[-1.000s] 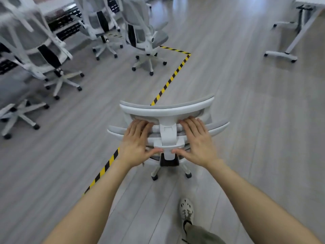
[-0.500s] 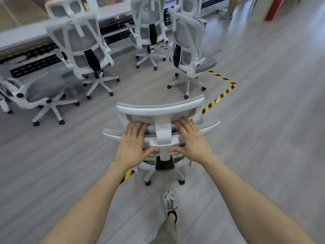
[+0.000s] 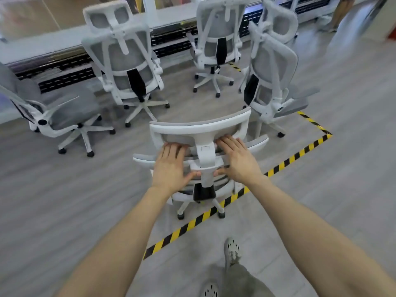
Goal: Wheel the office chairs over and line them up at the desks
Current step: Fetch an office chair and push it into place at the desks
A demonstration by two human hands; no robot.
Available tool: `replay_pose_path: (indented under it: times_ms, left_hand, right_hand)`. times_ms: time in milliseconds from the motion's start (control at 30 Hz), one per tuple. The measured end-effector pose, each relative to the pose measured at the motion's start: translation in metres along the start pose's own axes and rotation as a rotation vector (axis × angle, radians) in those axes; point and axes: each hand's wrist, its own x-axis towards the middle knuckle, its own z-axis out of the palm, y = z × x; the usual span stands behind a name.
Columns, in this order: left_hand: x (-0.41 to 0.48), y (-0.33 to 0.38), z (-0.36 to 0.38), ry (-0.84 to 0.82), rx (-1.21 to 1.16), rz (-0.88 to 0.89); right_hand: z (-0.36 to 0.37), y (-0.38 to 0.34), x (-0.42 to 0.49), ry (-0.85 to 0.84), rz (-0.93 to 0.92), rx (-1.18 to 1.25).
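1. Grips the held chair (image 3: 199, 127) from behind with both hands, on the top rail of the backrest just under the headrest (image 3: 227, 121).
2. Sets the left hand (image 3: 173, 168) left of the white centre post (image 3: 206, 161), fingers draped forward over the rail, thumb hooked beneath and pointing at the post.
3. Mirrors this with the right hand (image 3: 237, 161) on the post's other side: fingers over the rail, thumb tucked under, closed around the frame rather than spread flat.
4. Places the held chair's wheeled base below the wrists, straddling the yellow-black tape (image 3: 285, 161), which runs on the floor (image 3: 64, 211) from under the left forearm to a corner out past the right hand.
5. Stands a second chair (image 3: 128, 61) ahead of the left hand's fingertips, its back towards the hands, close to the long white counter (image 3: 64, 41).
6. Leaves a sideways chair (image 3: 53, 112) well off to the left of the left hand.
7. Puts a third chair (image 3: 216, 39) farther ahead between the two hands, also backed towards them by the counter.
8. Crowds a fourth chair (image 3: 272, 67) just beyond the right hand, near the headrest's right end; cannot tell whether touching.
9. Plants a pale shoe (image 3: 232, 251) on the floor beneath the right forearm.
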Motion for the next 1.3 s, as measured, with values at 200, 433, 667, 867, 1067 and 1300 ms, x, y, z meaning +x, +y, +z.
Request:
replay_pose_path:
  times_ms: [200,433,667,867,1067,1300]
  left_hand:
    - [0.098,-0.031,0.031,0.042,0.001,-0.086]
    - [0.203,-0.065,0.055,0.045,-0.072,-0.229]
    - [0.279,-0.093,0.078,0.067,-0.050,-0.299]
    - [0.334,-0.113,0.087,0.071,0.009,-0.314]
    - [0.376,-0.128,0.094,-0.001,0.073,-0.344]
    - [0.394,-0.132,0.095,-0.098,0.170,-0.374]
  right_hand:
    - [0.002,0.048,0.118,-0.022,-0.071,0.025]
    - [-0.004,0.082,0.244,-0.095,-0.134,0.060]
    - [-0.006,0.106,0.344,-0.143,-0.154,0.063]
    - [-0.011,0.114,0.413,-0.202,-0.130,0.041]
    - [-0.012,0.120,0.456,-0.214,-0.141,-0.082]
    - [-0.016,0.137,0.446,-0.244,-0.118,-0.059]
